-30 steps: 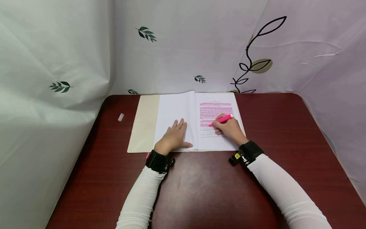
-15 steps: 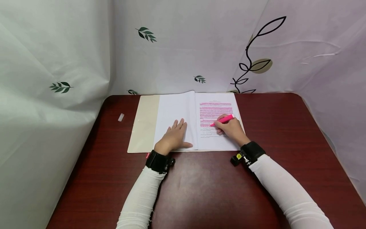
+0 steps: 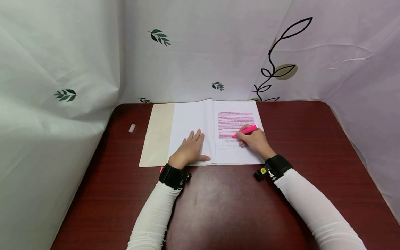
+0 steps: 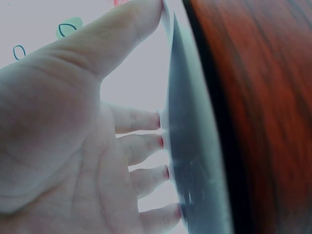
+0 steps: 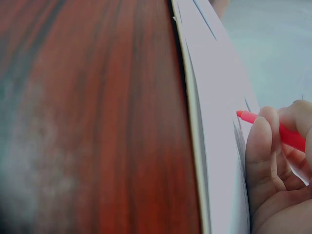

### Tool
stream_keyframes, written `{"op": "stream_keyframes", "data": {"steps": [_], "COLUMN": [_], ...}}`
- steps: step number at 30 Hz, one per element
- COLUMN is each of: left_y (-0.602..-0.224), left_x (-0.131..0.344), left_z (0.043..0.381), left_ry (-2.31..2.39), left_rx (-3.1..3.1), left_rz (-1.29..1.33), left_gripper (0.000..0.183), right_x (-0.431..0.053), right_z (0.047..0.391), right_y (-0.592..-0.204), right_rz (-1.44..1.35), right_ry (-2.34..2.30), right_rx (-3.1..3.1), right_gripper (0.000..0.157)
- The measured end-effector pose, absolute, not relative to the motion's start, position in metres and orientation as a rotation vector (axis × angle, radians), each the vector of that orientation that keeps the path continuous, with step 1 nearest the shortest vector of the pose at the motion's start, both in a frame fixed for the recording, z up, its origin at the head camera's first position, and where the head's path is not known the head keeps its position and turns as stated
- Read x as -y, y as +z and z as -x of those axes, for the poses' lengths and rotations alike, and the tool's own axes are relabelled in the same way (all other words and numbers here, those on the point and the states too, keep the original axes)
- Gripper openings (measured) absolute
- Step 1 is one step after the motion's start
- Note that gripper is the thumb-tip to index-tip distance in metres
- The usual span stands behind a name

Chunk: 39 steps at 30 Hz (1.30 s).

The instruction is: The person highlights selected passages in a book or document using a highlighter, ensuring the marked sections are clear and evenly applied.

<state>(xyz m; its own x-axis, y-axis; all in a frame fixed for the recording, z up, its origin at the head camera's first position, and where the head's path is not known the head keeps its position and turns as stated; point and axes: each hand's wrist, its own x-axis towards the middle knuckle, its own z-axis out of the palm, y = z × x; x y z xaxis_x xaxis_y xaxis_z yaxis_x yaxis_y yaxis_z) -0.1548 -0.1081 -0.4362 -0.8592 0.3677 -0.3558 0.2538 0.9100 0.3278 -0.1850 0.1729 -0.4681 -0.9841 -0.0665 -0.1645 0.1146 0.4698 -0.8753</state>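
Observation:
A pink highlighter (image 3: 249, 130) is pinched between the thumb and fingers of my right hand (image 3: 254, 140). Its tip meets the printed right page (image 3: 228, 156), where pink marking covers the upper lines of text. In the right wrist view the orange-pink tip of the highlighter (image 5: 246, 115) points at the paper, past the thumb. My left hand (image 3: 189, 149) lies flat with spread fingers on the blank left page (image 3: 189, 116), near its lower edge. In the left wrist view, the fingertips (image 4: 156, 141) of that hand press on the paper.
Both pages belong to an open cream folder (image 3: 157, 135) at the far edge of the dark red-brown table (image 3: 218, 208). A small whitish piece (image 3: 132, 128) lies left of the folder. Behind the table hangs a pale curtain (image 3: 193, 52) with leaf prints.
My right hand has slid slightly to the right with the highlighter, its tip travelling along a line of text. The left hand has stayed in place.

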Motion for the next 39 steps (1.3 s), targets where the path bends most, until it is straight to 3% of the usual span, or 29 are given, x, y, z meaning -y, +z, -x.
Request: {"op": "stream_keyframes", "data": {"steps": [39], "left_y": [-0.439], "left_x": [0.109], "left_z": [0.157], "left_ry": [0.373], "left_rx": [-2.649], "left_rz": [-0.452], "left_gripper": [0.108], "right_x": [-0.191], "right_z": [0.186], "right_y": [-0.468], "right_rz": [-0.026], "right_ry": [-1.495], "right_rx": [-2.535], "right_gripper": [0.026]}}
